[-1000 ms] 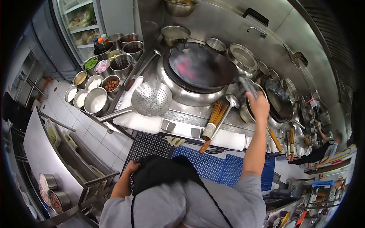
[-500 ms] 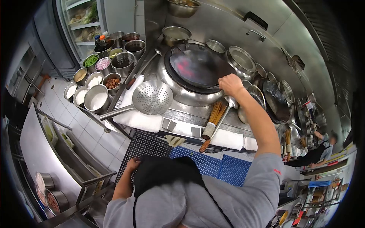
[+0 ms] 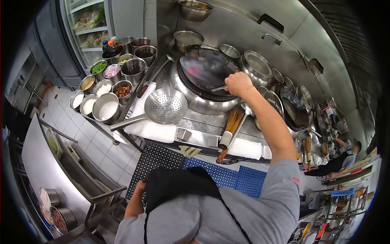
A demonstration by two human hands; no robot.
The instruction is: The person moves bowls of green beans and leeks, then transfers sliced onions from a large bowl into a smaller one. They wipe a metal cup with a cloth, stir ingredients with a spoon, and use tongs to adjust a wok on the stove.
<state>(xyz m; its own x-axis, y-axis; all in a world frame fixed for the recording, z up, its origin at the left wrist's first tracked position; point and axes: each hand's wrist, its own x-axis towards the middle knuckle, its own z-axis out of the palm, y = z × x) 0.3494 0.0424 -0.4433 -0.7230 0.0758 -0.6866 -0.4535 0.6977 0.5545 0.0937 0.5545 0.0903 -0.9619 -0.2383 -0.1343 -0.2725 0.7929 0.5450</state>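
My right hand is closed round the short handle of a dark wok, at its near right edge. The wok is tilted over a round steel burner ring, and a pinkish glow shows on its surface. At my left side, my left hand hangs low beside the black apron, its fingers mostly hidden. A perforated strainer rests left of the burner. Nearer me on the right lie a bamboo brush and a ladle.
Steel pots of ingredients stand at the left, by a glass-door fridge. White towels line the counter edge. A tap juts from the back wall. Another person works at the far right.
My right hand has moved slightly left and up with the wok handle, and the wok is tilted more. The view has shifted slightly.
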